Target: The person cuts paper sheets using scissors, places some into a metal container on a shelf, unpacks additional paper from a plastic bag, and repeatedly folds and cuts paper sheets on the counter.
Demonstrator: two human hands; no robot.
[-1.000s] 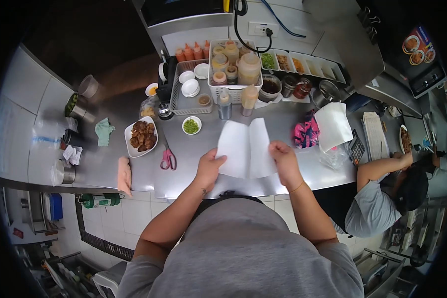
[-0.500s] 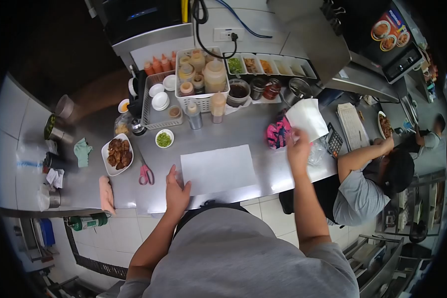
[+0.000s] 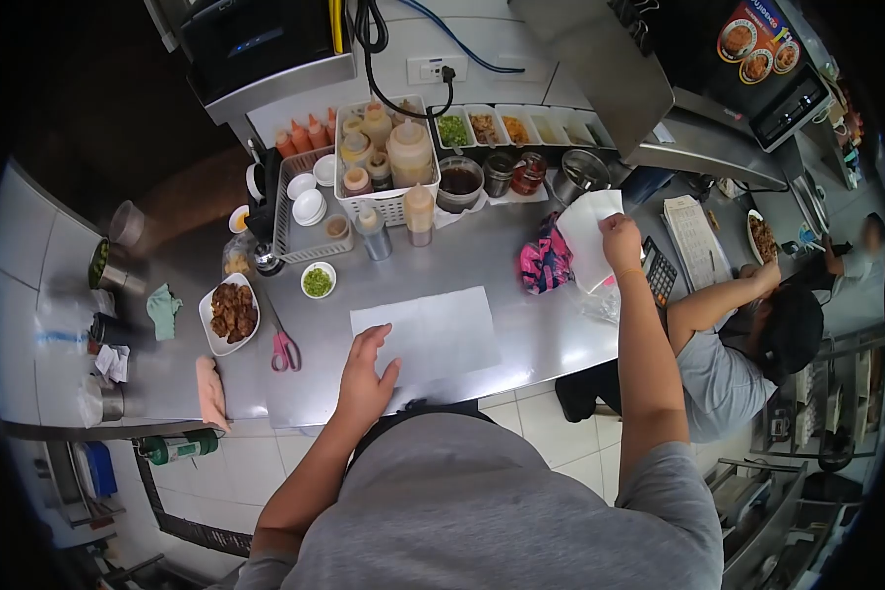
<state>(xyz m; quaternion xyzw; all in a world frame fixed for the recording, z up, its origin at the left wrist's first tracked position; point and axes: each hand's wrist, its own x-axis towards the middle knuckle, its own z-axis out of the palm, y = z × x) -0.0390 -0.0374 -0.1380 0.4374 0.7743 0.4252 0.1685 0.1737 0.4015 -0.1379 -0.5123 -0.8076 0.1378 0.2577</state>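
A white paper sheet lies flat on the steel counter in front of me. My left hand hovers by its left edge, fingers extended and thumb apart, holding nothing. To the right, my right hand is closed at the edge of white paper, with the fingertips partly hidden. That paper rests beside a pink and dark patterned cloth item and over clear plastic. Pink-handled scissors and a white dish of browned meat pieces are left of my left hand.
Behind the sheet stand a small bowl of chopped greens, squeeze bottles and a white basket of sauce bottles. A calculator and a paper pad lie right. A co-worker in grey reaches toward a food dish.
My right hand has moved up and away along the white paper, to its right edge. My left hand has shifted slightly right, over the flat sheet's edge. The view has shifted slightly.
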